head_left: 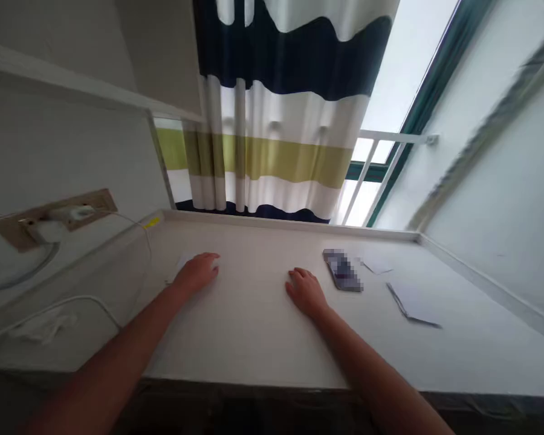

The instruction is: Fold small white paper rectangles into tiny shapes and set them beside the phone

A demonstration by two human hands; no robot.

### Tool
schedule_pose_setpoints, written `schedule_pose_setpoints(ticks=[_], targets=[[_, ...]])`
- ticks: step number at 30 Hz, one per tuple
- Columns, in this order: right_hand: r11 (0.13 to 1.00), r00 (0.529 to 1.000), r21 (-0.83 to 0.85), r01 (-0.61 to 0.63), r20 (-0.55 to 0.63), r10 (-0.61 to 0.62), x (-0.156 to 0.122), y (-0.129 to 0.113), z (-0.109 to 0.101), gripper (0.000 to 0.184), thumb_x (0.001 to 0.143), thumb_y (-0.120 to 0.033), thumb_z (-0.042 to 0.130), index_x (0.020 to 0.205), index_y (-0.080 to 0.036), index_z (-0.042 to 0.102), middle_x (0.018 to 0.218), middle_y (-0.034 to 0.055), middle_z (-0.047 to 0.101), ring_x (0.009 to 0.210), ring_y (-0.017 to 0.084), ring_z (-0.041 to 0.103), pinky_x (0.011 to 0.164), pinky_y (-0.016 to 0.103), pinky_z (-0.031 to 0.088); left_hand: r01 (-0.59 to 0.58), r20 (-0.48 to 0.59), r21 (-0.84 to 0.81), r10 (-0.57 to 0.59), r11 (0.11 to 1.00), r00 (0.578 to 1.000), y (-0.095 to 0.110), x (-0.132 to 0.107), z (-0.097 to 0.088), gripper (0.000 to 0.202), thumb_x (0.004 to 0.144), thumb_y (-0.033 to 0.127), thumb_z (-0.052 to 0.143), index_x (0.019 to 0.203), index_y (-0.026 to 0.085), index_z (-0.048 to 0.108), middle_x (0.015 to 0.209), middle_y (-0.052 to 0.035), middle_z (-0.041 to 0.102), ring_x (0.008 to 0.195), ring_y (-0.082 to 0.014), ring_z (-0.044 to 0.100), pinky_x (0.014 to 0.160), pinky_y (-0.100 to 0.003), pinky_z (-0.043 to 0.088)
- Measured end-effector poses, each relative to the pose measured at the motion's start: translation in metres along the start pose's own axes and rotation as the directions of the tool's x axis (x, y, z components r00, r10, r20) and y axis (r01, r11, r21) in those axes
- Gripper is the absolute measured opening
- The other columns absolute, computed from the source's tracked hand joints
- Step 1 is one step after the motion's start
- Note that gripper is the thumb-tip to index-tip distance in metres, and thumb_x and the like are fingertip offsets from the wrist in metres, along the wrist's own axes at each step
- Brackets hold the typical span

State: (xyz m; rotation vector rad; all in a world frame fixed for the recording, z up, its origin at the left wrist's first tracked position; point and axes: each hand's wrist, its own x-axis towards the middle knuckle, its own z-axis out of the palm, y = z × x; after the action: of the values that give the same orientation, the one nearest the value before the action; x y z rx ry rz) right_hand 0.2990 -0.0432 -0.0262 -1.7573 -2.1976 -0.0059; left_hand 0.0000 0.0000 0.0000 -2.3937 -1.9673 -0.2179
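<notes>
Desk: our broad white desktop with a raised rim (249,344) carries everything we handle.
Right hand: our bare right hand (307,294) rests on it, fingers loosely curled, nothing visible in them.
Left hand: our bare left hand (197,272) covers part of a thin white paper-like piece (182,261); we cannot tell whether it grips.
Phone: a dark, flat rectangular phone (338,266) lies near our right hand, apart.
Paper-like piece: on the desktop, apparently unlifted; we judge handling barely begun, the remainder unclear.
</notes>
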Motion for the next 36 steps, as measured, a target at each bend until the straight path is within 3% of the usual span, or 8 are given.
schedule_pose_setpoints(ticks=[4,8,15,22,36], targets=[[1.0,1.0,0.007,-0.004,0.003,0.004,0.001,-0.001,-0.001,0.039,0.082,-0.032,0.04,0.115,-0.013,0.052,0.122,0.0125,0.051,0.112,0.024,0.044,0.094,0.034,0.032,0.089,0.006,0.028,-0.089,0.996,0.996,-0.027,-0.009,-0.009,0.048,0.078,0.032,0.034,0.118,0.01,0.048,0.123,-0.0138,0.051,0.11,-0.0242,0.049,0.091,-0.033,0.038],[1.0,1.0,0.018,-0.009,-0.002,0.009,0.001,0.0,-0.002,0.039,0.082,-0.032,0.041,0.114,-0.014,0.052,0.122,0.0127,0.051,0.112,0.024,0.044,0.094,0.034,0.031,0.137,0.026,0.049,-0.139,0.989,0.99,-0.039,-0.016,-0.013,0.049,0.075,0.034,0.037,0.116,0.008,0.05,0.117,-0.0163,0.054,0.107,-0.0258,0.051,0.09,-0.034,0.038],[1.0,1.0,0.021,0.003,-0.013,-0.003,0.002,0.004,-0.001,0.038,0.082,-0.032,0.042,0.114,-0.014,0.052,0.121,0.0124,0.051,0.113,0.023,0.044,0.094,0.033,0.032,0.131,0.058,0.038,-0.133,0.991,0.989,-0.039,-0.023,-0.01,0.051,0.076,0.037,0.034,0.112,0.006,0.054,0.116,-0.0172,0.055,0.105,-0.0268,0.052,0.09,-0.035,0.037],[1.0,1.0,0.015,0.006,-0.013,-0.006,0.0,0.004,-0.005,0.038,0.082,-0.032,0.041,0.114,-0.014,0.053,0.121,0.0126,0.051,0.112,0.024,0.044,0.093,0.034,0.032,0.121,-0.059,0.018,-0.12,0.992,0.991,-0.043,-0.03,0.003,0.053,0.078,0.044,0.033,0.113,0.011,0.054,0.116,-0.0149,0.055,0.104,-0.0274,0.05,0.088,-0.037,0.037],[1.0,1.0,0.013,0.002,-0.019,-0.002,-0.002,0.003,-0.005,0.037,0.082,-0.032,0.042,0.114,-0.015,0.052,0.121,0.0116,0.051,0.113,0.022,0.044,0.094,0.033,0.031,0.122,-0.121,-0.023,-0.124,0.992,0.985,-0.049,-0.032,0.015,0.055,0.08,0.045,0.032,0.115,0.01,0.055,0.117,-0.0142,0.054,0.105,-0.0268,0.05,0.09,-0.037,0.037]])
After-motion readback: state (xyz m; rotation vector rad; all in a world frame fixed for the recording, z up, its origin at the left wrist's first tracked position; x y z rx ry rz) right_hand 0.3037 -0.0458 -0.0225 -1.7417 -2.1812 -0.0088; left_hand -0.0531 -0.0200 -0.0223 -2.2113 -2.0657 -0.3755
